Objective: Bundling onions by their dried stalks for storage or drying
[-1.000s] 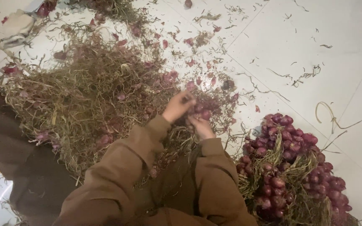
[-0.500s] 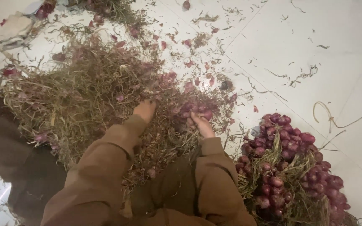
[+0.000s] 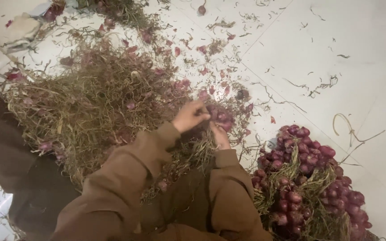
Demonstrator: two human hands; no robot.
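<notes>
Left hand (image 3: 189,117) moved back to the shallot bunch (image 3: 220,117), right hand (image 3: 220,136) beneath, both grips holding it.

Both arms, in brown sleeves, reach forward from the bottom of the view and meet at the middle. The left hand (image 3: 189,117) is bent at the wrist, fingers curled. The right hand (image 3: 220,136) lies just beside it, fingers closed.

Glossy red shallots (image 3: 311,178), dry straw-like stalks (image 3: 90,102) — smooth white tiles (image 3: 336,44)
</notes>
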